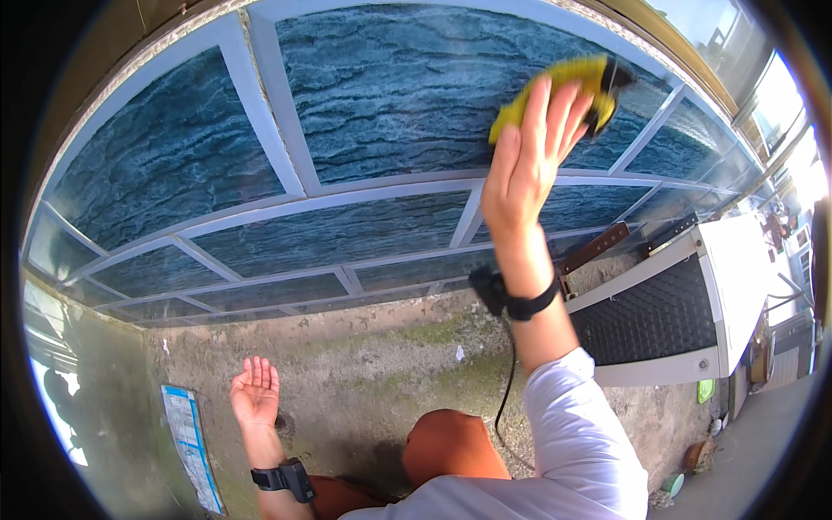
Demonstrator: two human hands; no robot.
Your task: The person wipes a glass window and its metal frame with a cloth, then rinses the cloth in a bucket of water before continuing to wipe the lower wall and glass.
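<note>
My right hand [530, 153] is spread over a yellow-and-black cloth [520, 107], pressing it flat to a tiled wall. Motion blurs the cloth, so its edges are unclear. Dark blue, wavy-patterned tiles [396, 91] cover this wall, with broad pale joints [276, 97] between them. Lower left, my left hand [255, 393] hangs free above the ground, palm up and fingers extended, holding nothing. Each wrist bears a black strap with a small device; the left one [296, 480] shows clearly.
At the right, a white outdoor air-conditioner unit [650, 318] stands near the wall beside a rusty metal bracket [595, 247]. A black cable [507, 396] trails below my right wrist. A flat blue-and-white panel or packet [192, 445] lies on the weathered concrete [364, 370] at left.
</note>
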